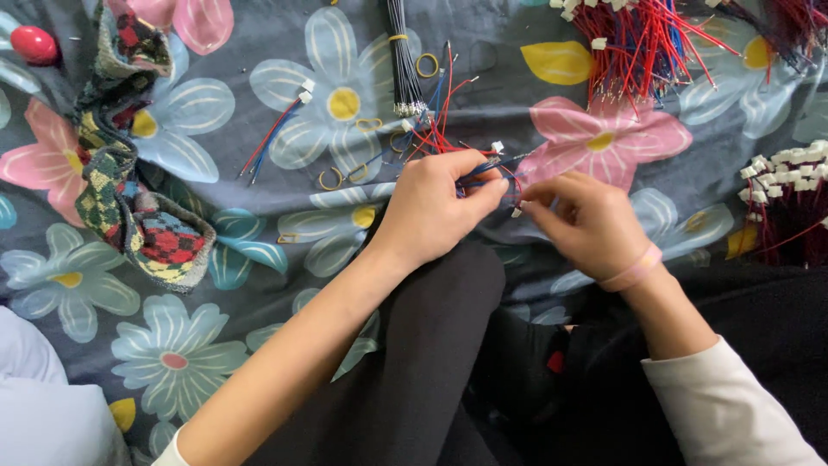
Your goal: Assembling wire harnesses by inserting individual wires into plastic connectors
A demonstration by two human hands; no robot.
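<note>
Black trouser legs (431,362) filled the lower middle of the frame, with both forearms reaching over them. At centre the left hand (429,207) pinched a small bunch of red and blue wires (492,164) between thumb and fingers, while the right hand (586,224), a pink band (634,269) on its wrist, closed its fingertips on the wire ends just beside it. Around the hands the flowered grey cloth (259,302) lay mostly bare at lower left. At upper centre lay a black wire bundle (404,60) with loose yellow rubber bands (427,65). Red wire bundles (638,43) crowded the upper right edge, and white connectors (789,168) the right edge. A checked knitted piece (129,173) lay at left, with a red ball (34,43) in the upper left corner.
</note>
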